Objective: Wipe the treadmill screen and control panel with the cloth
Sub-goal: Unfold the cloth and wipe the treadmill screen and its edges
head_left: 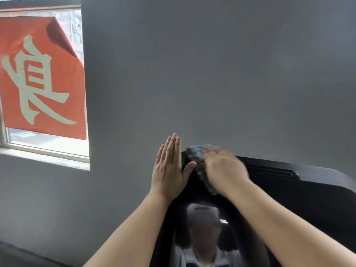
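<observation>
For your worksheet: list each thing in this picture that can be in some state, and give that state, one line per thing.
Left hand: open, fingers straight, braced against the screen's left edge.
Right hand: pressing the cloth to the screen, motion-blurred.
Cloth: bunched under the right hand at the screen's top left corner.
Treadmill screen: dark, showing a reflection.
Red banner: hanging in the window, top right corner folded over.

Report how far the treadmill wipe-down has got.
Done: cannot tell; no wiped patch shows. In hand: the right hand presses the cloth on the screen's top left corner while the left hand braces its edge. Left: the lower screen and right-hand control panel.
</observation>
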`<action>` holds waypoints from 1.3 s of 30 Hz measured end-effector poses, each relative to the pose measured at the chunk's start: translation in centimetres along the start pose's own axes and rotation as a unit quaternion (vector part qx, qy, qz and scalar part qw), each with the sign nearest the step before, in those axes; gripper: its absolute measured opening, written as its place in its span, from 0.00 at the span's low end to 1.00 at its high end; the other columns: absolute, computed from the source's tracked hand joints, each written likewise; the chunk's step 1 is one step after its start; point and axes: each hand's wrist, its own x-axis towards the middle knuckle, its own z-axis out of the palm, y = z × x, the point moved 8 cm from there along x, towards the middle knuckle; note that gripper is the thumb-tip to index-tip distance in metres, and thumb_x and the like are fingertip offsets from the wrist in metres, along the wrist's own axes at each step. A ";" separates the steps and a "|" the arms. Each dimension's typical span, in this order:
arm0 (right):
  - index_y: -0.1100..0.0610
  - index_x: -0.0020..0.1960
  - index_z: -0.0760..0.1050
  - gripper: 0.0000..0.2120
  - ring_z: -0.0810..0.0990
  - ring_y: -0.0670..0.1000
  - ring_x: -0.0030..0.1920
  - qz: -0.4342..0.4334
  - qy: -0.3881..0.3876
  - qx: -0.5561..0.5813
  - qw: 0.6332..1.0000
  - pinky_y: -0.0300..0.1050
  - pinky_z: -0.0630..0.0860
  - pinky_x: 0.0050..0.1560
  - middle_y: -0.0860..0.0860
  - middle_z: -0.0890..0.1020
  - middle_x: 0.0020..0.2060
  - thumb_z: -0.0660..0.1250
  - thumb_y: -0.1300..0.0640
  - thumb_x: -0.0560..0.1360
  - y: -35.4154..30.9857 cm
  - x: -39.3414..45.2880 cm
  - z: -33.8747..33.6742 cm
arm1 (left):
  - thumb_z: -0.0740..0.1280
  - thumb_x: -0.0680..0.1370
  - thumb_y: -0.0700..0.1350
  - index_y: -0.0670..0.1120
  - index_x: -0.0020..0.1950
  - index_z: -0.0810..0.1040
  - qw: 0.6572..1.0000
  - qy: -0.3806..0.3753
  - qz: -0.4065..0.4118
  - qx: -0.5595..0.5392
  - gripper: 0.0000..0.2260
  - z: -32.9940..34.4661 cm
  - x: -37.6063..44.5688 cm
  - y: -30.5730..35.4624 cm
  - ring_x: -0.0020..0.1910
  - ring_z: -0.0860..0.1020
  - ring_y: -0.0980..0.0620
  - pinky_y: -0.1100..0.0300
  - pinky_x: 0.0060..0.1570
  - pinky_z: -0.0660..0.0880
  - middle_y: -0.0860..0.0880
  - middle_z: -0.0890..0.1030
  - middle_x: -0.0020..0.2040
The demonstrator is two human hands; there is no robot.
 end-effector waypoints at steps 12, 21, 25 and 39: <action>0.52 0.79 0.58 0.37 0.52 0.51 0.80 -0.117 0.001 0.072 0.990 0.45 0.41 0.79 0.51 0.59 0.79 0.33 0.46 0.75 -7.1 0.8 1.1 | 0.44 0.86 0.59 0.36 0.78 0.60 1.000 0.024 -0.014 0.014 0.32 -1.5 -2.6 -1.4 0.79 0.60 0.42 0.48 0.76 0.54 0.39 0.63 0.79; 0.56 0.62 0.81 0.16 0.68 0.59 0.74 -0.225 0.027 0.070 0.972 0.54 0.53 0.77 0.53 0.79 0.66 0.61 0.55 0.78 -14.1 -5.3 4.3 | 0.57 0.83 0.58 0.37 0.78 0.62 0.996 -0.033 0.015 0.086 0.31 -7.3 -10.3 -3.9 0.79 0.60 0.42 0.50 0.79 0.53 0.39 0.64 0.78; 0.56 0.55 0.84 0.13 0.74 0.59 0.69 -0.272 -0.003 0.080 0.959 0.55 0.59 0.77 0.53 0.83 0.58 0.66 0.57 0.73 -18.3 -12.8 8.2 | 0.59 0.82 0.60 0.37 0.78 0.62 0.987 -0.092 0.065 0.118 0.33 -8.7 -16.1 -3.9 0.79 0.59 0.42 0.46 0.78 0.57 0.39 0.63 0.79; 0.62 0.61 0.80 0.22 0.73 0.64 0.69 -0.293 0.041 -0.062 0.953 0.61 0.65 0.72 0.60 0.79 0.64 0.55 0.50 0.80 -16.5 -8.9 7.6 | 0.51 0.83 0.66 0.40 0.78 0.63 0.982 -0.132 -0.053 0.126 0.35 -12.5 -29.6 -3.4 0.77 0.64 0.44 0.46 0.75 0.63 0.42 0.67 0.77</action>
